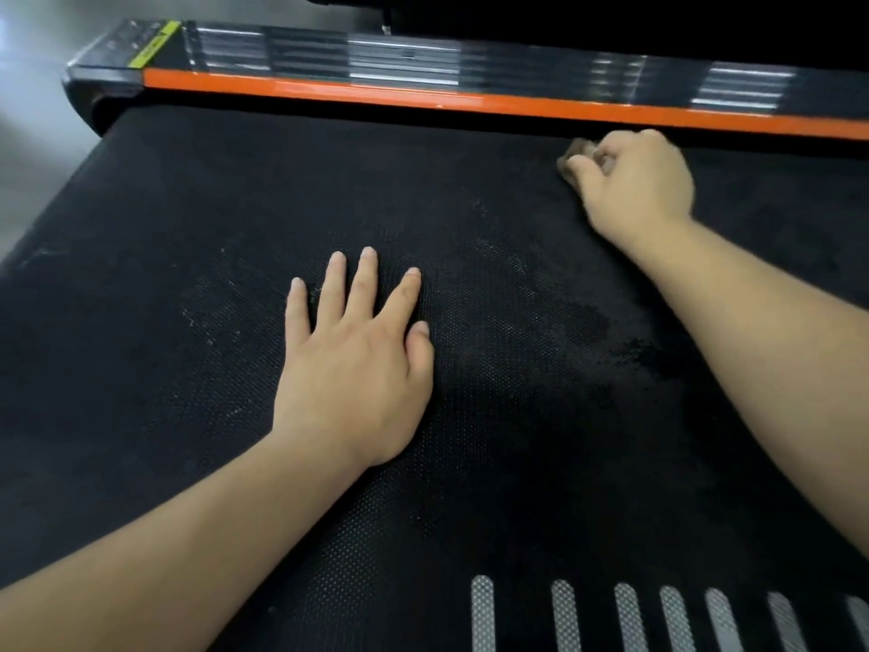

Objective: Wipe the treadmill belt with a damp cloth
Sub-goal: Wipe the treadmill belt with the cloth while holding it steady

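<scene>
The black treadmill belt (164, 369) fills the view. Its far edge runs under an orange strip (423, 98) and a ribbed side rail (376, 58), just beyond the right fingers (593, 170). Wide bare belt lies left of both hands. The left hand (357, 369) lies flat mid-belt, its fingers (367, 284) straight and spread. The right hand (635, 181), well apart from it, curls its fingers round a small brownish cloth (574, 152), bunched against the belt and showing only past the fingertips, close to the orange strip. A darker wet patch (588, 322) lies between the hands.
</scene>
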